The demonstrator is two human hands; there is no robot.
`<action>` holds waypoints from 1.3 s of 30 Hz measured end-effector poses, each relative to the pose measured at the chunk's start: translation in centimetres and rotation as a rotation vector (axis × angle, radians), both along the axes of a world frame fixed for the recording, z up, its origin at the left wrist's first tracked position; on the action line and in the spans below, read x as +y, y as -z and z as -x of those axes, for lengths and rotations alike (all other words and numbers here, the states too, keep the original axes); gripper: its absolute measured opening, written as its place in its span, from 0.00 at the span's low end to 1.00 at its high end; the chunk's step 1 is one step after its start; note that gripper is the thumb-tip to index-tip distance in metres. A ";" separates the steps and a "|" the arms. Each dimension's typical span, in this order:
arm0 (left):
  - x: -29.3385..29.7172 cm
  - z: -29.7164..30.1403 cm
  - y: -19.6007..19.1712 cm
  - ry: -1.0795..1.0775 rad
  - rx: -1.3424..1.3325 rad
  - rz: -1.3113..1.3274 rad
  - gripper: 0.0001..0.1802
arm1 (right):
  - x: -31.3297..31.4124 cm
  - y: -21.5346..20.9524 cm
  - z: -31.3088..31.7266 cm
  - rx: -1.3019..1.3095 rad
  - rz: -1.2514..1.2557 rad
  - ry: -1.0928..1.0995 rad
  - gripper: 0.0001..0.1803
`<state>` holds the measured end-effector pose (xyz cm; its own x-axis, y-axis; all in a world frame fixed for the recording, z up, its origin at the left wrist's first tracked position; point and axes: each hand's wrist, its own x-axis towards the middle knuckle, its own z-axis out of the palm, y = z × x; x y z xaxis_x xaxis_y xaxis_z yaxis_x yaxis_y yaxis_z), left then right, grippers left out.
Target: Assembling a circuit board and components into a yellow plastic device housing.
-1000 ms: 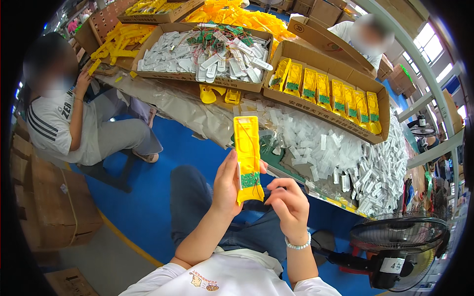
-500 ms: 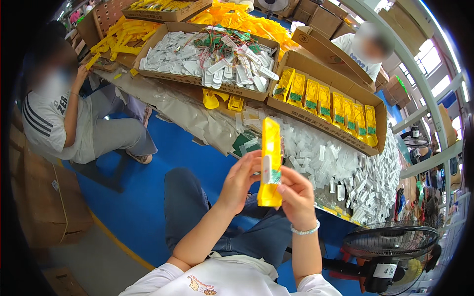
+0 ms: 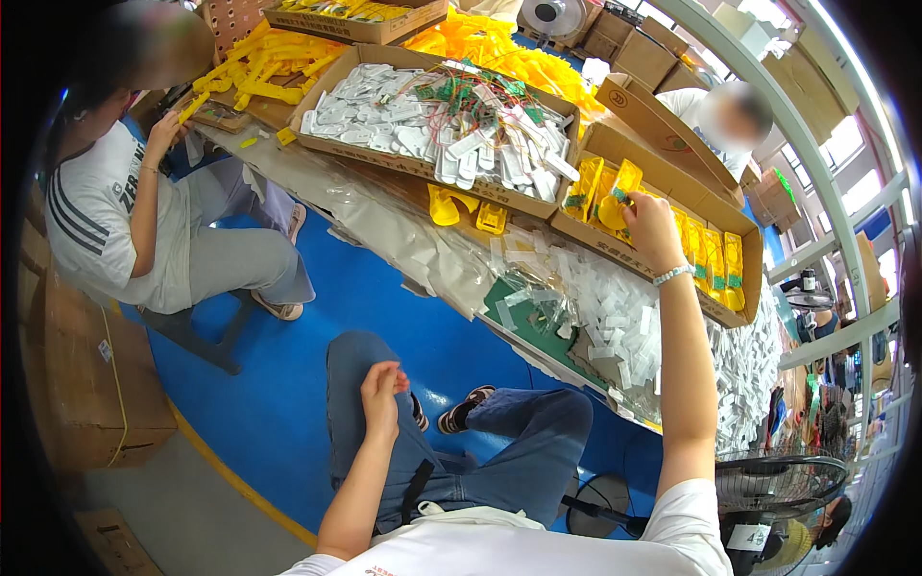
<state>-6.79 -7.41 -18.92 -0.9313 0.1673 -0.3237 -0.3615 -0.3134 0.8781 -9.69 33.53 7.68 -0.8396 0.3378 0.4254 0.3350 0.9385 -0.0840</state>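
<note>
Yellow casing (image 3: 611, 210): at the left part of the open cardboard box (image 3: 624, 262), tilted, among other casings; its lower end hides how it sits.
Neighbours: one upright yellow casing (image 3: 582, 192) just left; row of yellow casings (image 3: 715, 261) to the right, partly behind the hand.
Right hand (image 3: 656, 236): fingers drawn nearly together, closed on the casing's right edge, a small opening only. Exact thumb placement too small to tell; firmness of pinch can't be told either.
Left hand (image 3: 381, 398): holds nothing, fingers loosely curled, above the jeans leg (image 3: 355, 370), well apart from the box.
Handling at box: best judged as a light edge pinch, fingertips off the green circuit board (image 3: 620, 194); pressing there could strain thin parts.
Angle: matching the neighbours' lean should stop the casing riding over them; its tilt looks out of line with the row.
Snag risk: the neighbours sit close; a slow, straight finger path seems safest.
Forearm: passes above white plastic strips (image 3: 624, 322); enough height avoids dragging them.
</note>
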 end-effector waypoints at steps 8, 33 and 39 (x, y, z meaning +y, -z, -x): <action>-0.4 0.9 3.6 0.103 0.072 0.045 0.08 | -4.7 -3.5 1.8 -0.157 -0.184 -0.013 0.07; 1.0 1.7 5.0 0.420 -0.118 0.056 0.11 | -11.0 -5.4 14.6 0.630 0.178 -0.457 0.07; 2.1 1.3 5.1 0.431 -0.135 -0.021 0.10 | 2.6 -5.0 21.5 0.411 0.211 -0.199 0.12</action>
<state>-8.08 -5.27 -24.01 -0.7244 0.5387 -0.4301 -0.5743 -0.1264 0.8088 -31.19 36.14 12.71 -0.6739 0.3021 0.6742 0.0504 0.9292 -0.3660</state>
